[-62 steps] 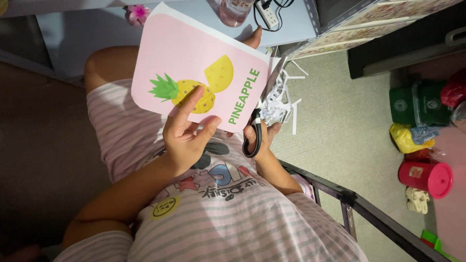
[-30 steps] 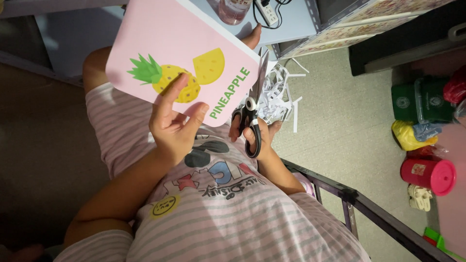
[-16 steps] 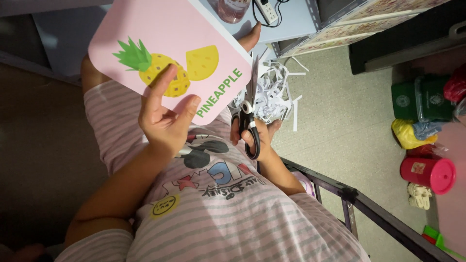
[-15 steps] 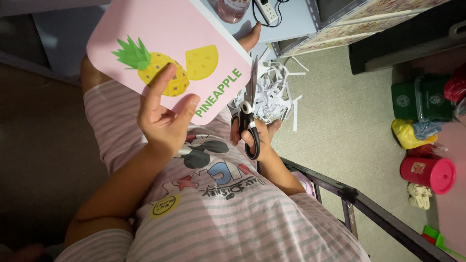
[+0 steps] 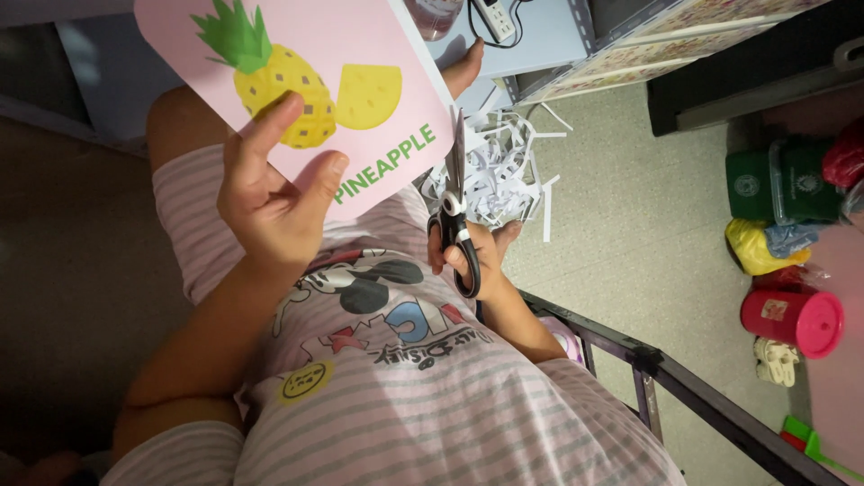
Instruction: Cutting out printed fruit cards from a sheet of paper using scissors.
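We saw the left hand (image 5: 270, 193) pinching the large pink card with a printed pineapple (image 5: 306, 90), thumb on its face, held up over the lap. It looked light and fairly stiff, best gripped near the lower edge. The right hand (image 5: 468, 261) was closed through the black-handled scissors (image 5: 457, 216), blades at the card's right edge, above white paper shreds (image 5: 504, 171).

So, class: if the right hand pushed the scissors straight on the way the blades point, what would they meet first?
Most likely the right edge of the pink card: the scissors in the right hand point up along it, blades against that edge, though depth is unclear.
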